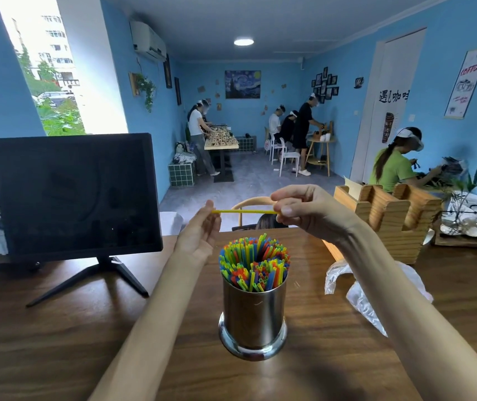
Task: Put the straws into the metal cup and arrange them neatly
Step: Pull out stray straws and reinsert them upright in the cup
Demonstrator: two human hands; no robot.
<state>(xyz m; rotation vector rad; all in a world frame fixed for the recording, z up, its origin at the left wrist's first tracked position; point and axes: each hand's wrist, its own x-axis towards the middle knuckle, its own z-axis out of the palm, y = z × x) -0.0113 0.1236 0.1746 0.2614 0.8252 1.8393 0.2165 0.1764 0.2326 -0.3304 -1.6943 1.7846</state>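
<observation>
Both hands are up over the cup, each with a pinch grip on one yellow straw (244, 211) held level: left hand (199, 233) has fingertips closed on its left end, right hand (303, 208) pinches the right end between thumb and fingers. Right below sits the metal cup (253, 316), upright on the wooden tabletop (57, 328), packed with colourful straws (254, 261) standing on end. Crumpled plastic bag (373, 296) lies to the right, dark monitor (72, 195) to the left.
</observation>
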